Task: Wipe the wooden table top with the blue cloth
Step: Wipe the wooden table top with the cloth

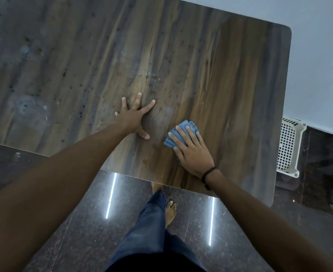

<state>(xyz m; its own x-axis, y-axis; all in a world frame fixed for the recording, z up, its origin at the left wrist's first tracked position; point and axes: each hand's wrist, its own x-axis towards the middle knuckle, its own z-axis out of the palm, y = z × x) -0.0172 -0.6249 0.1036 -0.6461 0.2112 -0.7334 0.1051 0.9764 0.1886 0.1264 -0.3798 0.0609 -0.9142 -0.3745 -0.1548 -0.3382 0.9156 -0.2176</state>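
Partly beneath the flat right hand (192, 154), the blue cloth (189, 125).

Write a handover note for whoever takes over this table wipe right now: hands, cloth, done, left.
Left hand: flat, fingers spread, braced on the wooden table top, holds nothing.
Right hand: straight fingers press the bunched blue cloth onto the table near its front edge.
Done: the stretch right of the cloth looks cleaner.
Left: dark specks and pale smudges cover the left part; wipe there.
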